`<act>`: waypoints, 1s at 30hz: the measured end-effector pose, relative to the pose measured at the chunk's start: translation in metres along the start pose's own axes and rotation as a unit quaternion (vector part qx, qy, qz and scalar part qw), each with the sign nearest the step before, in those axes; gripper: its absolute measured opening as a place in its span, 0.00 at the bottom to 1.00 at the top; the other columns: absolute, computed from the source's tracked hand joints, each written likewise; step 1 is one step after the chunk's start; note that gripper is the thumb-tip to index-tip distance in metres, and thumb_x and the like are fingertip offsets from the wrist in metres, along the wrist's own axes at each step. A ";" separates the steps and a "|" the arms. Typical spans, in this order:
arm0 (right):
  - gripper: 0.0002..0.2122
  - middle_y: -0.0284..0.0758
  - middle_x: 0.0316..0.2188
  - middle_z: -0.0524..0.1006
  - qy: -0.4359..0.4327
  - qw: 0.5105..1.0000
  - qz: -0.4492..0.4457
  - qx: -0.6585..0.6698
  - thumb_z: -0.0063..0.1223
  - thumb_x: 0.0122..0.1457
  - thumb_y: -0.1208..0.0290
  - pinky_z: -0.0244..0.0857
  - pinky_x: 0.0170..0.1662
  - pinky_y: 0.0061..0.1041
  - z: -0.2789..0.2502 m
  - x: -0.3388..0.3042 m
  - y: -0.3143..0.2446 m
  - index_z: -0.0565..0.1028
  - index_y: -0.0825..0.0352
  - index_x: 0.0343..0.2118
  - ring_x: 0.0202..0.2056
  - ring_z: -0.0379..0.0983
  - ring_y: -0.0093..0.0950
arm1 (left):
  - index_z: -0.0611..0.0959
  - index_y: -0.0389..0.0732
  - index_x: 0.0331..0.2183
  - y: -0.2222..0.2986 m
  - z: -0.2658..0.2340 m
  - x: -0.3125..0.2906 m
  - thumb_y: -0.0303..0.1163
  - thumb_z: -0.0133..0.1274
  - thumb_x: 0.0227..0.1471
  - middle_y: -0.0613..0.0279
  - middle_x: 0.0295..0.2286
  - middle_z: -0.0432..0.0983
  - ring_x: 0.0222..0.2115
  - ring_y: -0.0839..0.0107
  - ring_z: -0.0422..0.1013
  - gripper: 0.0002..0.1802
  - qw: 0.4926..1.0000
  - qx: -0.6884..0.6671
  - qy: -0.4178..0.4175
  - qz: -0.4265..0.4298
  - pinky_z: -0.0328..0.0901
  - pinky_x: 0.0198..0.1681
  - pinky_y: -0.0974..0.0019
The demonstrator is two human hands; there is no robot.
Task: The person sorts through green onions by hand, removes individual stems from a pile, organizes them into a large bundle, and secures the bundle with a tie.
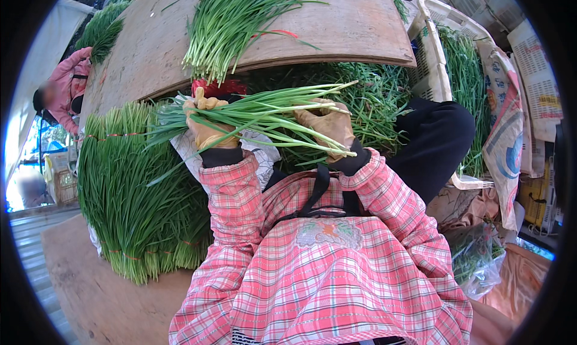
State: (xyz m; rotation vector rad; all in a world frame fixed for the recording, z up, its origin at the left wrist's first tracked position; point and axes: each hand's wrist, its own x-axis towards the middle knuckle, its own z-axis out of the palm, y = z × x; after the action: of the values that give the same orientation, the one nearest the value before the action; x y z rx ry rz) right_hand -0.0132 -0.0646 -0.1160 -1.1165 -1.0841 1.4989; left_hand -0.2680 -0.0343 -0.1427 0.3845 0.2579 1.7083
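A small bunch of garlic chives [264,107] lies crosswise in front of me, pale stalk ends to the right, green leaves to the left. My left hand [211,128], in a tan glove, is closed round the leafy part. The fingers of my right hand [329,127], gloved alike, are closed on some of the stalks near their pale ends. Several stalk tips stick out past that hand. Below and behind the hands spreads a heap of loose green leaves [375,98]. Close by my left forearm stands a big stack of tied chive bundles [144,189].
A wooden board [348,29] ahead carries a loose pile of chives [240,23] and a red tie [279,32]. On the right stands a white plastic crate [442,62] of greens, with a printed sack [505,128] against it. Another person [63,83] in pink is at far left.
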 end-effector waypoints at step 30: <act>0.11 0.35 0.22 0.76 -0.079 0.980 0.016 -0.183 0.59 0.48 0.69 0.63 0.25 0.17 -0.097 -0.052 -0.015 0.76 0.73 0.30 0.23 0.70 0.21 | 0.69 0.47 0.24 0.066 -0.029 -0.015 0.42 0.41 0.54 0.76 0.18 0.64 0.20 0.78 0.59 0.12 0.996 0.007 -0.079 -0.036 0.58 0.28 0.69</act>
State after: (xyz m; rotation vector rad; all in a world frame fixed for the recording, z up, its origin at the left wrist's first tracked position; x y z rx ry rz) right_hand 0.0911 -0.1025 -0.1132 -1.2827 -1.5041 1.4676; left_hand -0.3370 -0.0588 -0.1454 0.5118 0.1651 1.5966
